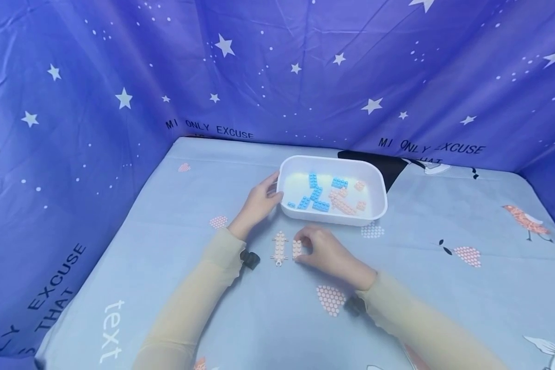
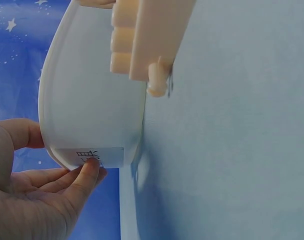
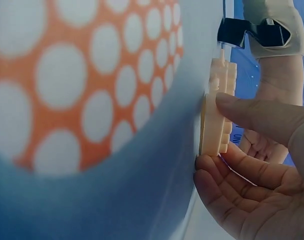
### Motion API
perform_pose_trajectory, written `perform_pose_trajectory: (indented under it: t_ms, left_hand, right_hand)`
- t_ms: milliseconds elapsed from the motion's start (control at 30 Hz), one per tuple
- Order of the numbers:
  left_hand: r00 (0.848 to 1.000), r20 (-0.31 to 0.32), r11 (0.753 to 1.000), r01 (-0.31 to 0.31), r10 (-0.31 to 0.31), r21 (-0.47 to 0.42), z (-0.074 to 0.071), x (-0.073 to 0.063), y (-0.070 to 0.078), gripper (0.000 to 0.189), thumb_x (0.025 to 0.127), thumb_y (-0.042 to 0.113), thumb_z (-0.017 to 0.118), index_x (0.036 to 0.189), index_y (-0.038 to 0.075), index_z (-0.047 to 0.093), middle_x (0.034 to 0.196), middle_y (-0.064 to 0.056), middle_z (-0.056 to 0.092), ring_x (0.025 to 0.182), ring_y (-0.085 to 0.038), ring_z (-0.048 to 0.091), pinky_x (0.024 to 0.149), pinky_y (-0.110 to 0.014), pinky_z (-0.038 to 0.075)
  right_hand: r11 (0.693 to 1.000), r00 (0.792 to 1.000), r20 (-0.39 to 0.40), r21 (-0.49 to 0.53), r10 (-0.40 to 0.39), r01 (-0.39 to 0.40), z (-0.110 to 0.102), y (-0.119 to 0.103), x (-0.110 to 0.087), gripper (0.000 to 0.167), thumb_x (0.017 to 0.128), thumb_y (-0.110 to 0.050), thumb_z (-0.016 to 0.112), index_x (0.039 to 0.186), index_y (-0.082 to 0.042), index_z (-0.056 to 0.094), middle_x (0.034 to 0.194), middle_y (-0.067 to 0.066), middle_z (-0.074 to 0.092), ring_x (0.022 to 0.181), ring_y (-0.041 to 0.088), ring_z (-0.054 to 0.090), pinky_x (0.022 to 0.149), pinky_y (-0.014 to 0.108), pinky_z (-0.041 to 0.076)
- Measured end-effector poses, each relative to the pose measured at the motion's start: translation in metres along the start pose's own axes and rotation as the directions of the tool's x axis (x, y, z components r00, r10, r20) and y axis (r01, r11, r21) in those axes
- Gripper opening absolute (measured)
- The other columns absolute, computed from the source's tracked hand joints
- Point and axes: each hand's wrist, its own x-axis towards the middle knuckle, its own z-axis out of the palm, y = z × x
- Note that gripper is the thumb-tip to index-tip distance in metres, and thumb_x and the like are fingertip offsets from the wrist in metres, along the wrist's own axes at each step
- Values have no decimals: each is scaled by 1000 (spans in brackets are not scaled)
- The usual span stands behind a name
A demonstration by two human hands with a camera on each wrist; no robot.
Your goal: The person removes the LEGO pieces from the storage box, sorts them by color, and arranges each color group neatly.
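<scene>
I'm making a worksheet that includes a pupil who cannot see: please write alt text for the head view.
A person's right hand pinches a small studded peach toy brick beside a longer peach piece with side pegs, which lies on a pale blue patterned cloth. The left hand grips the left end of a white tub holding blue bricks and peach bricks.

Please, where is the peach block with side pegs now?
In the head view, the pegged peach block lies on the cloth below the white tub, just left of the peach brick held by the right hand.
</scene>
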Motion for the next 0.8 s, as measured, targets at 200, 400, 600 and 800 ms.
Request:
perform_pose_trajectory:
  t_ms: [200, 400, 600, 800]
  left_hand:
    - [1000, -2, 1000, 1, -1, -1, 0, 0, 0, 62, 96, 11, 54, 153, 12, 29, 155, -11, 36, 137, -27, 45, 110, -30, 44]
    - [1000, -1, 1000, 1, -1, 4, 2, 1, 0, 61, 96, 11, 54, 153, 13, 29, 155, -10, 36, 137, -26, 44, 110, -30, 43]
    - [1000, -2, 1000, -5, 5, 5, 2, 1, 0, 62, 97, 12, 53, 153, 13, 28, 156, -11, 35, 137, -27, 44, 111, -32, 43]
    - [1000, -4, 1000, -3, 3, 12, 3, 1, -2, 63, 96, 11, 54, 153, 12, 27, 156, -11, 34, 137, -28, 44, 111, -34, 43]
  right_hand:
    - [1000, 1000, 3, -12, 14, -14, 1, 0, 2, 40, 71, -13, 83, 106, -2, 67, 94, 4, 64, 86, 16, 59, 80, 31, 55]
    - [999, 1000, -10, -39, 1, -2, 3, 0, 0, 44, 70, -12, 84, 109, -1, 67, 92, 3, 63, 83, 15, 57, 76, 29, 53]
    - [999, 1000, -27, -46, -6, 5, 4, 1, 0, 43, 70, -11, 84, 108, -1, 67, 90, 2, 61, 80, 14, 54, 73, 27, 52]
    - [999, 999, -29, -45, -25, 24, 4, 2, -2, 45, 69, -13, 84, 109, -1, 68, 96, 4, 63, 86, 16, 57, 80, 32, 54]
